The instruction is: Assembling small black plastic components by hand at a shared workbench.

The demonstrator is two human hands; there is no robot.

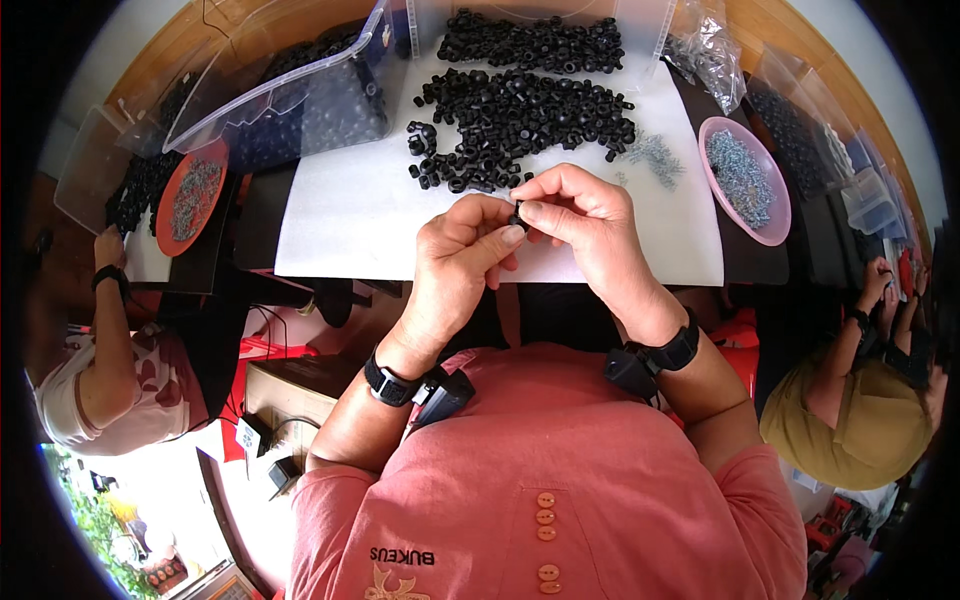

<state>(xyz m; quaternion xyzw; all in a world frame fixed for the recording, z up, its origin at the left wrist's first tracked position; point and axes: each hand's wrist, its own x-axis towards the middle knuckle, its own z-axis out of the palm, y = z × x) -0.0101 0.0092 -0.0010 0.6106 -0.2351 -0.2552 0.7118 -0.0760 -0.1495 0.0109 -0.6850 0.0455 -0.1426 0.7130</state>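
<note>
Small black cylindrical plastic-looking part (pixel 517 214) is being pinched in the fingertip grip of the left hand (pixel 456 246) and right hand (pixel 592 226) together.

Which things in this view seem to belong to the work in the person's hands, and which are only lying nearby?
Seem to belong:
small black piece between left hand and right hand
loose black pieces on the white sheet
silvery pieces on the sheet
pink bowl of silvery pieces

Seem only nearby:
clear plastic bag
brown box
</note>
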